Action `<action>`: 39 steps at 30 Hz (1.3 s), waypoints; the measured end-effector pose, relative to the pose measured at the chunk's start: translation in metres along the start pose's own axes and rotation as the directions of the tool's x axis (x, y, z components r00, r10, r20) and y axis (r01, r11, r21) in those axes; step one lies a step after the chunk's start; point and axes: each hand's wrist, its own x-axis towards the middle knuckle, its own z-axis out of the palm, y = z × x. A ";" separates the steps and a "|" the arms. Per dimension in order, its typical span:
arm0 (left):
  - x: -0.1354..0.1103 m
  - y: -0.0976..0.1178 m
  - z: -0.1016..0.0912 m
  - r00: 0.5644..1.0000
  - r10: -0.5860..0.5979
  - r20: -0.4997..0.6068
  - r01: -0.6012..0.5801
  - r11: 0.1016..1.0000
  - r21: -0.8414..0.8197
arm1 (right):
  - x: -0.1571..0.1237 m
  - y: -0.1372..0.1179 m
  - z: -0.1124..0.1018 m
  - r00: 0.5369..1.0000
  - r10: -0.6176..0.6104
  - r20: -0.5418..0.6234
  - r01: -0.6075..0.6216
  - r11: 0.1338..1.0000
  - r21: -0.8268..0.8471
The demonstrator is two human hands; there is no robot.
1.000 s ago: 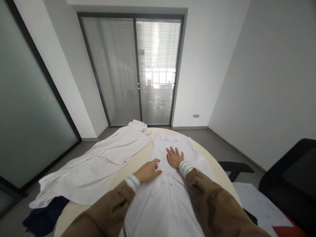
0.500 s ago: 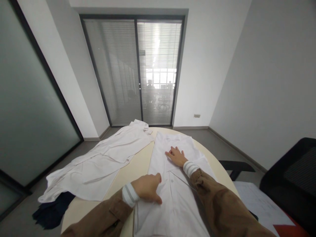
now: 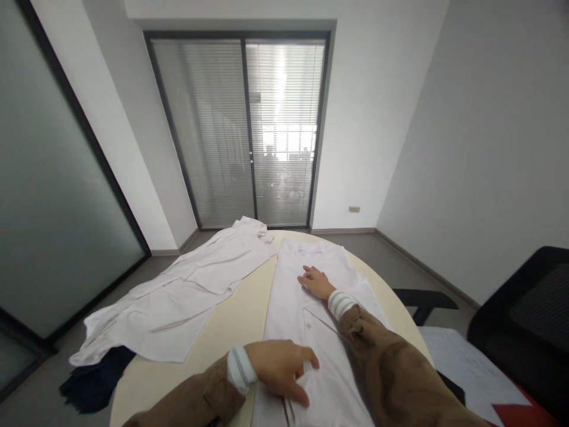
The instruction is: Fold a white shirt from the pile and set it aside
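Observation:
A white button shirt lies lengthwise on the round cream table, with its collar end far from me and a small button showing on the front strip. My right hand rests on the upper part of this shirt, its fingers spread. Nearer to me, my left hand is over the lower left part, thumb and index finger apart and the other fingers partly hidden. Beneath its thumb the fabric shows a dark narrow gap. To the left, a second white shirt is spread across the table and hangs over its edge.
Dark navy cloth hangs at the table's left edge, below the second shirt. On the right stand a black mesh office chair and papers. Beyond the table is a glass door with blinds.
My left hand has moved toward me and to the right over the shirt, and the fabric's lower left side has shifted right. My right hand stays nearly in place.

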 end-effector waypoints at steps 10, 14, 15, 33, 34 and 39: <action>0.026 -0.012 0.022 0.979 0.130 0.156 -0.047 0.895 -0.444 | 0.005 -0.004 0.004 0.999 0.023 -0.026 -0.024 0.998 -0.055; 0.040 -0.021 0.034 0.958 0.200 0.204 -0.032 0.783 -0.621 | 0.004 -0.010 0.009 0.998 0.039 -0.050 -0.044 0.994 -0.104; 0.042 -0.024 0.035 0.953 0.226 0.199 -0.049 0.770 -0.636 | 0.004 -0.011 0.009 0.998 0.037 -0.052 -0.043 0.992 -0.116; 0.066 -0.062 0.048 0.921 0.357 0.152 -0.260 0.858 -0.442 | 0.092 -0.036 0.007 0.956 0.217 -0.200 -0.239 0.966 -0.096; 0.067 -0.063 0.048 0.919 0.367 0.144 -0.282 0.867 -0.410 | 0.095 -0.036 0.009 0.957 0.210 -0.202 -0.233 0.968 -0.097; 0.068 -0.064 0.049 0.900 0.429 0.080 -0.402 0.885 -0.234 | 0.105 -0.030 0.008 0.959 0.195 -0.205 -0.218 0.971 -0.098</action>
